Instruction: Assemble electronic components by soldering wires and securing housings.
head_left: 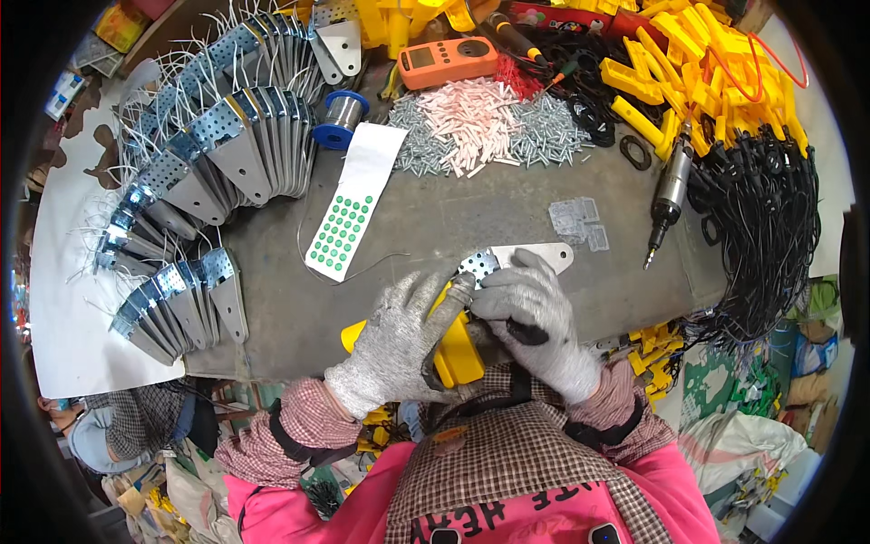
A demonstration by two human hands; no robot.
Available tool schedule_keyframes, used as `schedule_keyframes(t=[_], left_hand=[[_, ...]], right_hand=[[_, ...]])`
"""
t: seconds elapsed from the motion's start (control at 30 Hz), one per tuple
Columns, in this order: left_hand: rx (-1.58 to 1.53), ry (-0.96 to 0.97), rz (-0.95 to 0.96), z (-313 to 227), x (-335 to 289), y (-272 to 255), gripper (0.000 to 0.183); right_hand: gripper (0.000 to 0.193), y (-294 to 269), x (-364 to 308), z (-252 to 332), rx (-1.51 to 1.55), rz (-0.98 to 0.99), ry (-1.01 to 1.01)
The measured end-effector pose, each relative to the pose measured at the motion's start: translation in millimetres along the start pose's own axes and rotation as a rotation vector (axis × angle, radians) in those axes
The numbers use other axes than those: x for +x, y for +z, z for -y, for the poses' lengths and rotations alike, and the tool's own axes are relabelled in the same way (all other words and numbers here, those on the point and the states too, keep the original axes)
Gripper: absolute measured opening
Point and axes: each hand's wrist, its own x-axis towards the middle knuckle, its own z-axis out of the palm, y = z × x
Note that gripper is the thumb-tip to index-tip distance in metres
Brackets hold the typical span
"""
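In grey gloves, both my hands work close together at the table's near edge. My left hand (399, 331) is wrapped round a yellow plastic housing (459, 355), which shows on both sides of the palm. Pinched in the fingers of my right hand (536, 317) is a flat silver metal bracket (549, 257) with a hole at its far end. The bracket's perforated bluish plate (479, 264) lies beside the left fingertips, at the upper end of the housing. My fingers hide whether bracket and housing touch.
Stacked metal brackets with white wires (240, 150) fill the left. A sticker sheet (340, 227), a solder spool (343, 118), screws (548, 131), pink tubes (467, 122) and an orange meter (449, 62) lie beyond my hands. A power screwdriver (671, 190), black cables (761, 218) and yellow parts (689, 54) sit right.
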Motion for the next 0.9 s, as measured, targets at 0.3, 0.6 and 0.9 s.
schedule_keyframes(t=[0.3,0.6,0.9], left_hand=[[0.060,0.011,0.004,-10.3,3.8,-0.7,0.104],[0.089,-0.010,0.003,-14.6,2.6,0.2,0.100],[0.099,-0.053,0.075,-8.8,-2.6,1.3,0.104]], right_hand=[[0.031,-12.7,-15.2,15.3,0.082,0.140,0.138],[0.078,-175.3,-3.7,-129.0,-0.585,-0.469,0.700],[0.036,-83.7,18.8,-64.9,1.626,-0.771,0.421]])
